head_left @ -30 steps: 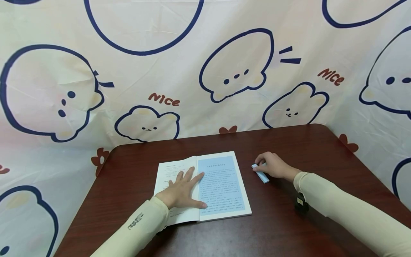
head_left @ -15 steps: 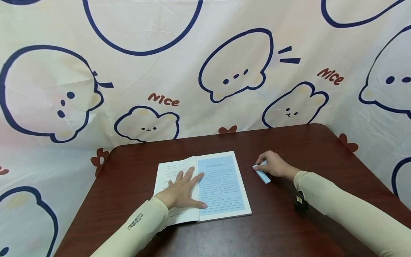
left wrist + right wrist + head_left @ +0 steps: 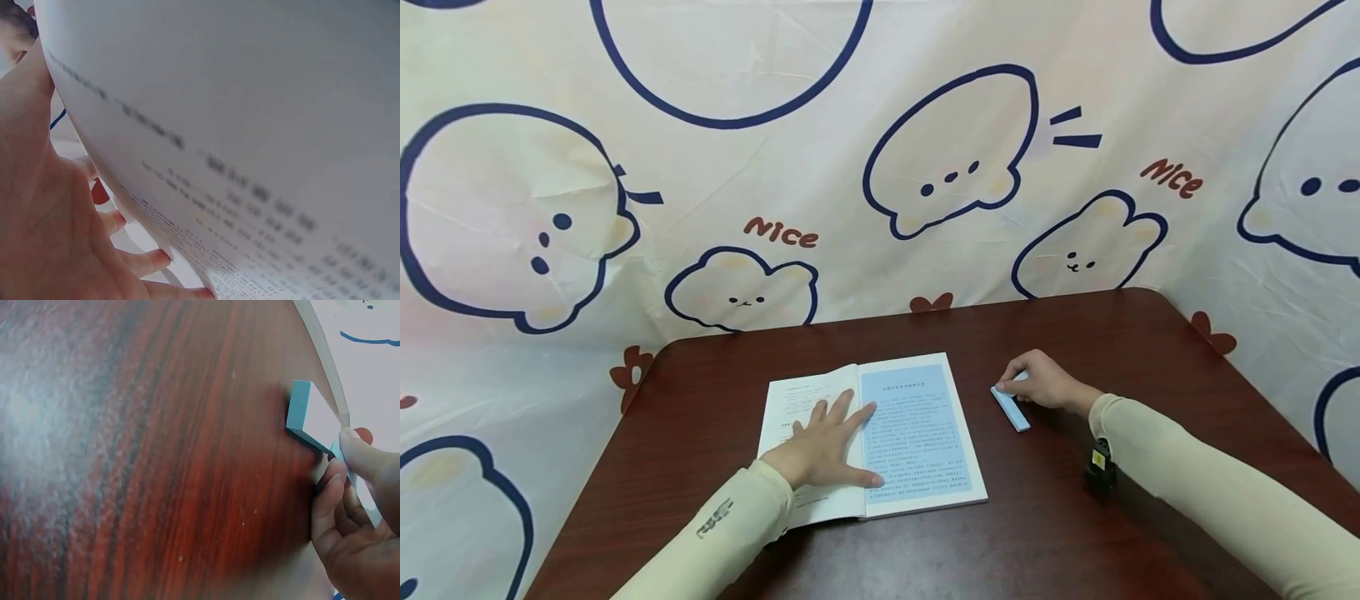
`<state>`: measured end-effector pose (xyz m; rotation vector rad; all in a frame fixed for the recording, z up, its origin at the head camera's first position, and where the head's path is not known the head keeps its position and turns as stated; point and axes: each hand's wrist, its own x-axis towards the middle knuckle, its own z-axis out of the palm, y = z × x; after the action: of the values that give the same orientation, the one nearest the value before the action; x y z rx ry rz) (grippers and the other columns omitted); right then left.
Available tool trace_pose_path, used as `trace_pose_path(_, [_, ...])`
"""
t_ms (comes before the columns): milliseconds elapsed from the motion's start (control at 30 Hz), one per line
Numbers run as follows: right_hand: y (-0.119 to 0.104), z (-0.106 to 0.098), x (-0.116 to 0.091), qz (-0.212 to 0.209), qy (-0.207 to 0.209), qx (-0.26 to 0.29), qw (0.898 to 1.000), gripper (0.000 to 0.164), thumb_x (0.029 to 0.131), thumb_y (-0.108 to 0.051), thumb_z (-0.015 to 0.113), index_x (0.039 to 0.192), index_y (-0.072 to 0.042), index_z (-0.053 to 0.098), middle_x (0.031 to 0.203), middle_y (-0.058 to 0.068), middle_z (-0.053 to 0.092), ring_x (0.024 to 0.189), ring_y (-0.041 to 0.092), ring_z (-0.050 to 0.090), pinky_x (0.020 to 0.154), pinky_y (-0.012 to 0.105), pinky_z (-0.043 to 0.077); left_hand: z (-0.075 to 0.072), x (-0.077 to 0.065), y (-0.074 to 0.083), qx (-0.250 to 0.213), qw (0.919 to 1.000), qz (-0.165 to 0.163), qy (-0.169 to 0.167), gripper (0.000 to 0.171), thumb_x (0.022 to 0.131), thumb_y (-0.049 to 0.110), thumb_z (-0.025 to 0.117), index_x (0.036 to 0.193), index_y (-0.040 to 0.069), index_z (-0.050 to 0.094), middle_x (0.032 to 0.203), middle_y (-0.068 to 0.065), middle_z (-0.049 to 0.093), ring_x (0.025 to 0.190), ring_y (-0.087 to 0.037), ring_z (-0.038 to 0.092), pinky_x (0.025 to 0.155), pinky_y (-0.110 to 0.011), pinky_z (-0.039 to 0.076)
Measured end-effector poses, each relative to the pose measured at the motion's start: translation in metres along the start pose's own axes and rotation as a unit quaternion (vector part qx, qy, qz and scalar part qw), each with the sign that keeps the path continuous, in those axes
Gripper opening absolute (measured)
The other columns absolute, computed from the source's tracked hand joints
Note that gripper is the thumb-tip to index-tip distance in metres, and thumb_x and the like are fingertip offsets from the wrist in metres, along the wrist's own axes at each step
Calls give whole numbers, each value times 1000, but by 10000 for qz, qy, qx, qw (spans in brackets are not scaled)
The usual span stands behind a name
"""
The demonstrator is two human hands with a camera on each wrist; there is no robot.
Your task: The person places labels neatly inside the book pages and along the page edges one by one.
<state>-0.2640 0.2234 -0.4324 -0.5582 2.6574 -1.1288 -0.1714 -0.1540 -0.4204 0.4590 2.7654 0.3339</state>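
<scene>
An open book (image 3: 917, 433) lies on the table, its right page mostly pale blue and its left page white. My left hand (image 3: 823, 446) rests on the left page with fingers spread, the thumb and index tip reaching over the blue page. In the left wrist view that palm (image 3: 56, 219) shows beside a printed page (image 3: 219, 94). Right of the book, my right hand (image 3: 1041, 382) pinches a small pale-blue and white bar-like piece (image 3: 1012, 412) made of two arms at an angle. Thumb and fingers hold the thinner arm; the thicker arm (image 3: 306, 415) extends low over the table.
The dark red-brown wooden table (image 3: 1075, 333) has a rounded far corner at each side. Behind it hangs a pale cloth (image 3: 850, 192) with cartoon outlines, which also runs down both sides. A black device (image 3: 1101, 468) sits under the right wrist.
The bar-like piece has shifted very slightly right and toward the person, and a bit more of its second arm shows behind the fingers. The left hand and book have stayed in place.
</scene>
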Motion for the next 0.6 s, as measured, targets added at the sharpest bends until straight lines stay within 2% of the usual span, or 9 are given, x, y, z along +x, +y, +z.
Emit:
trace_pose_path(133, [0, 1, 0, -73, -5, -81, 9999, 14, 96, -11, 69, 88, -2, 77, 76, 7, 65, 62, 15, 54, 59, 28, 48, -1, 0, 0, 2, 10000, -8, -4, 110, 70, 76, 74, 160, 35, 26, 172, -11, 8, 154, -54, 13, 106, -84, 22])
trace_pose_path(300, [2, 5, 0, -188, 105, -226, 9995, 14, 96, -9, 68, 87, -3, 76, 82, 8, 68, 65, 15, 55, 62, 28, 48, -1, -1, 0, -19, 10000, -17, -25, 110, 71, 75, 75, 161, 35, 26, 172, -11, 7, 154, -54, 12, 106, -84, 21])
trace_pose_path(467, [0, 11, -1, 22, 267, -353, 9990, 13, 97, -11, 66, 92, -4, 75, 92, 11, 71, 73, 16, 58, 67, 30, 50, -1, -1, 1, -70, 10000, -17, -44, 110, 71, 74, 75, 161, 35, 26, 172, -12, 7, 154, -54, 12, 107, -84, 20])
trace_pose_path(600, [-2, 13, -1, 88, 294, -539, 9981, 15, 98, -19, 68, 94, -6, 74, 95, 8, 71, 82, 17, 59, 76, 32, 49, -1, -1, 1, -100, 9999, -11, -46, 110, 71, 74, 76, 160, 35, 26, 172, -11, 7, 154, -53, 11, 107, -84, 20])
